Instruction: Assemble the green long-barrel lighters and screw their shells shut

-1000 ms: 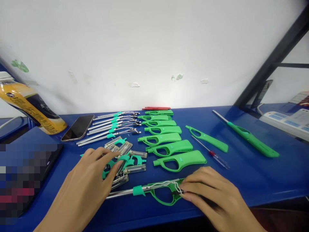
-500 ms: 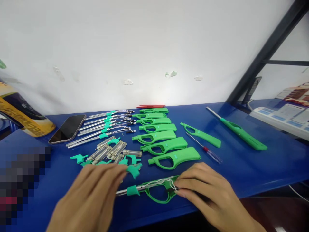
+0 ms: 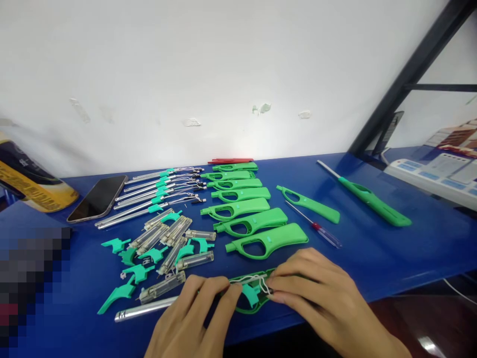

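Note:
A green handle shell (image 3: 249, 309) lies at the table's front edge, with white wires (image 3: 257, 276) along its top. Inside its loop opening sits a teal trigger (image 3: 251, 294). My left hand (image 3: 201, 315) is closed at the shell's left end, its fingertips by the trigger and wires, and a silver metal tube (image 3: 143, 309) sticks out to its left. At the shell's right part, my right hand (image 3: 316, 293) pinches the shell and the wire ends near a small black piece.
Several green shells (image 3: 278, 240) lie in a column behind. Clear fuel tanks (image 3: 164, 286) and teal triggers (image 3: 116, 298) are scattered left, below wired metal tubes (image 3: 126, 216). A phone (image 3: 97, 199), a screwdriver (image 3: 328, 234) and a whole green lighter (image 3: 376, 206) lie farther out.
My left hand has moved right, from over the loose parts to the shell. The teal trigger it held is now in the loop opening. My right hand stays about where it was.

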The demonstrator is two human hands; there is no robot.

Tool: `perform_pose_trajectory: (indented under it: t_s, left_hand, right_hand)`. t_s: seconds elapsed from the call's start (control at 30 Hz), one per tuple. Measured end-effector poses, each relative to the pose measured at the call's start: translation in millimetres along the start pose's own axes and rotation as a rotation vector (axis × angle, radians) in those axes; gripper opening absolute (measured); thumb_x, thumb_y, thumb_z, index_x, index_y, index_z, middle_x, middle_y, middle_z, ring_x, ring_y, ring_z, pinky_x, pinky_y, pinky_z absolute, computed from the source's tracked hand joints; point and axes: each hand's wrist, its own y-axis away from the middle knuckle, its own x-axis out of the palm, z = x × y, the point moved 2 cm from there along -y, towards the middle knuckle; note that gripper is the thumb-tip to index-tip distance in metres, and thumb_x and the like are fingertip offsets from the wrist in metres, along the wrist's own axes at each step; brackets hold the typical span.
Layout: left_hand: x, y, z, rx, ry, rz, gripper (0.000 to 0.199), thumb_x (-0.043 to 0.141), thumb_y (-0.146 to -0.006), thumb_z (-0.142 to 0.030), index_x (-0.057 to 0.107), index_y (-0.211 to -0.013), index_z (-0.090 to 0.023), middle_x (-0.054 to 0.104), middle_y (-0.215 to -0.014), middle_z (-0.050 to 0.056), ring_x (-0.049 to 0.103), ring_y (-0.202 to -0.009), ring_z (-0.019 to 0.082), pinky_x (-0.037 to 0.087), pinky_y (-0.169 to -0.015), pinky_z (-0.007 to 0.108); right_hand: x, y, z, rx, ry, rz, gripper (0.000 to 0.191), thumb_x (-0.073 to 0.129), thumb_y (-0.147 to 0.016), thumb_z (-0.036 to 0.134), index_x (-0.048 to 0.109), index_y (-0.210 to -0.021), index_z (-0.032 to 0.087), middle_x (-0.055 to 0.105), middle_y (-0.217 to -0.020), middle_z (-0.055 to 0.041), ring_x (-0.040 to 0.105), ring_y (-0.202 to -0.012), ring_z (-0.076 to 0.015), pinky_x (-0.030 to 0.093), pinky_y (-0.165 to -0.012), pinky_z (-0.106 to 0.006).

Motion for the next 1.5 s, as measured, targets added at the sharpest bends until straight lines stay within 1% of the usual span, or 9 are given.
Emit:
perform_pose_trajectory:
  t_s: [0.17, 0.4, 0.5, 0.67, 0.87, 1.0, 1.13, 1.37, 1.5]
  left_hand:
    - [3.6, -0.7, -3.5, 0.007, 0.004, -0.037, 0.037, 0.047, -0.106, -0.006, 0.07, -0.132, -0.02, 0.076, -0.113, 0.005, 0.066, -0.096, 0.018, 0.055, -0.073, 0.026]
    - [5.1, -3.8, -4.3, -0.026, 0.024, -0.044, 0.037, 0.053, -0.104, -0.003, 0.071, -0.131, -0.02, 0.074, -0.111, 0.005, 0.061, -0.095, 0.019, 0.051, -0.068, 0.025]
    - [4.3, -3.0, -3.4, -0.032, 0.014, -0.052, 0.034, 0.055, -0.105, -0.007, 0.072, -0.13, -0.02, 0.075, -0.112, 0.005, 0.059, -0.095, 0.02, 0.051, -0.069, 0.026]
    - [2.7, -3.1, -3.0, -0.024, 0.023, -0.067, 0.031, 0.053, -0.106, -0.009, 0.074, -0.125, -0.021, 0.074, -0.11, 0.004, 0.055, -0.095, 0.019, 0.048, -0.064, 0.023]
    - [3.8, -2.1, -2.8, -0.027, 0.003, -0.031, 0.044, 0.053, -0.1, 0.0, 0.071, -0.135, -0.02, 0.073, -0.118, 0.004, 0.056, -0.101, 0.019, 0.047, -0.065, 0.022]
    - [3.6, -1.7, -2.6, -0.036, -0.005, -0.038, 0.045, 0.052, -0.1, 0.0, 0.071, -0.135, -0.021, 0.071, -0.117, 0.004, 0.055, -0.101, 0.019, 0.048, -0.065, 0.022]
    - [5.1, -2.6, -1.7, -0.077, 0.018, -0.019, 0.049, 0.054, -0.097, 0.004, 0.071, -0.134, -0.023, 0.07, -0.121, 0.004, 0.057, -0.106, 0.021, 0.052, -0.07, 0.025]
    - [6.8, 0.8, 0.9, -0.051, 0.052, 0.015, 0.053, 0.056, -0.096, 0.004, 0.069, -0.14, -0.021, 0.071, -0.122, 0.005, 0.057, -0.108, 0.021, 0.057, -0.08, 0.027]
    - [5.5, 1.9, 2.1, -0.022, 0.052, 0.044, 0.047, 0.058, -0.101, -0.003, 0.069, -0.143, -0.02, 0.073, -0.126, 0.005, 0.059, -0.111, 0.023, 0.059, -0.083, 0.03]
  right_hand:
    - [1.6, 1.6, 0.2, 0.003, -0.019, 0.0, 0.01, 0.068, -0.11, 0.025, 0.076, -0.116, 0.027, 0.081, -0.109, 0.0012, 0.072, -0.097, -0.0147, 0.055, -0.086, -0.032]
    - [-0.4, 1.3, 1.1, -0.013, -0.039, -0.001, 0.009, 0.069, -0.11, 0.023, 0.076, -0.115, 0.026, 0.081, -0.11, 0.0023, 0.071, -0.094, -0.0134, 0.053, -0.083, -0.031]
    - [-0.2, 1.8, 0.9, -0.012, -0.037, -0.004, 0.011, 0.068, -0.11, 0.022, 0.076, -0.117, 0.026, 0.08, -0.111, 0.002, 0.07, -0.094, -0.0128, 0.053, -0.083, -0.031]
    - [2.0, 1.1, 0.1, -0.024, -0.053, -0.037, 0.009, 0.068, -0.11, 0.023, 0.075, -0.116, 0.026, 0.08, -0.109, 0.0026, 0.068, -0.095, -0.0123, 0.051, -0.084, -0.03]
    - [2.3, 0.0, 1.3, -0.015, -0.043, -0.051, 0.01, 0.069, -0.11, 0.021, 0.073, -0.118, 0.024, 0.08, -0.11, 0.0026, 0.068, -0.096, -0.0131, 0.05, -0.087, -0.03]
    - [2.7, 0.9, 2.4, -0.022, -0.043, -0.048, 0.012, 0.07, -0.109, 0.02, 0.073, -0.12, 0.023, 0.08, -0.111, 0.0031, 0.068, -0.097, -0.0126, 0.05, -0.089, -0.03]
    - [2.6, 0.9, 3.2, -0.015, -0.034, -0.063, 0.011, 0.069, -0.11, 0.022, 0.073, -0.12, 0.025, 0.079, -0.109, 0.0051, 0.067, -0.095, -0.0117, 0.049, -0.088, -0.03]
    - [1.5, -0.5, 3.6, -0.009, -0.043, -0.063, 0.01, 0.07, -0.109, 0.021, 0.074, -0.118, 0.025, 0.079, -0.106, 0.0069, 0.066, -0.093, -0.011, 0.048, -0.087, -0.029]
    - [1.4, -0.1, 3.5, -0.004, -0.051, -0.056, 0.01, 0.072, -0.108, 0.021, 0.075, -0.117, 0.026, 0.079, -0.106, 0.0061, 0.066, -0.092, -0.012, 0.048, -0.086, -0.031]
